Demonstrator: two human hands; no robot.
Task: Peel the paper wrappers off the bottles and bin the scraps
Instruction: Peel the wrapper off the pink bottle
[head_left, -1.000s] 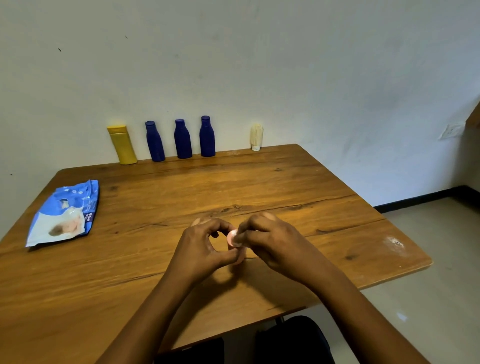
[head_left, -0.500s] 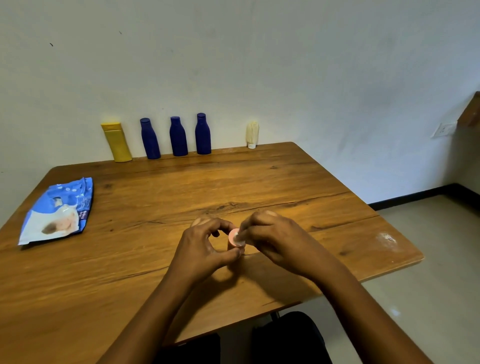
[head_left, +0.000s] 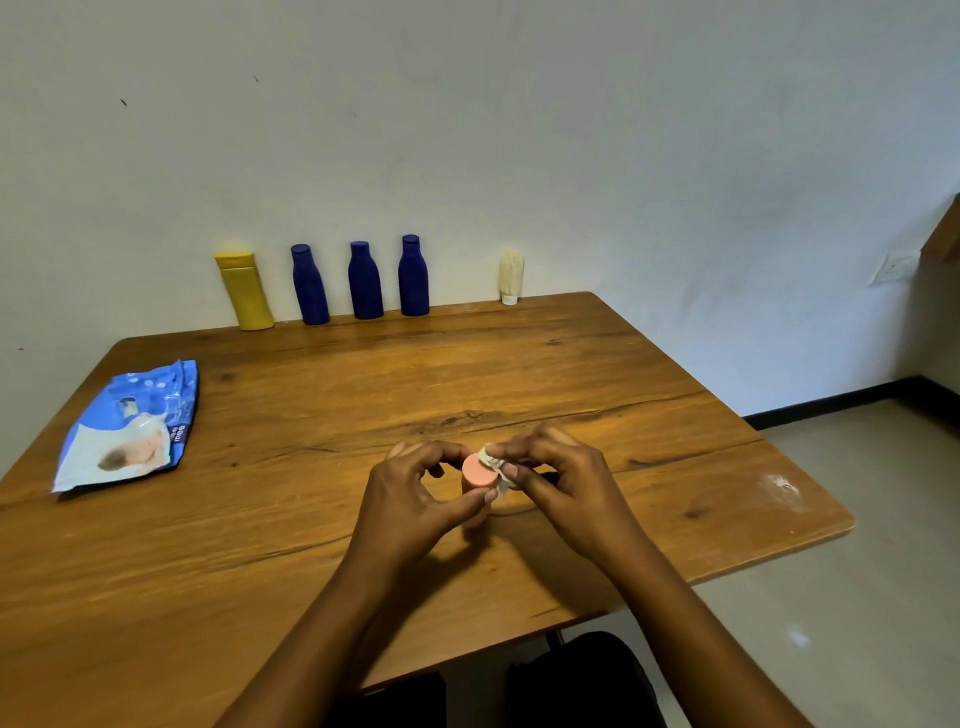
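Pink-capped bottle (head_left: 479, 472), small and upright on the wooden table (head_left: 519, 364), caught between both hands. Left hand (head_left: 410, 499) curled round it from the left, thumb pressed low against the near side, fingertips arched over the far side. Right hand (head_left: 561, 483) close against the bottle's right, fingers bent, pinching a crumpled whitish paper wrapper (head_left: 493, 464) just beside the right rim of the cap. Strip partly lifted off; whether its lower end is attached to the bottle, impossible to tell.

Far beyond the grip, lined up along the table's back edge against the wall:
- yellow bottle (head_left: 244, 291), off to the left, leaning slightly
- three dark blue bottles (head_left: 365, 280), upright in a row, next along to the right
- cream-wrapped bottle (head_left: 511, 278), small and upright, set apart from the blue ones and almost straight ahead of the right hand

Well to the left of the grip, flat near the table's left edge: blue and white pouch (head_left: 130, 426). Well to the right of the grip, near the right edge: pale scuff (head_left: 782, 486) on the wood.
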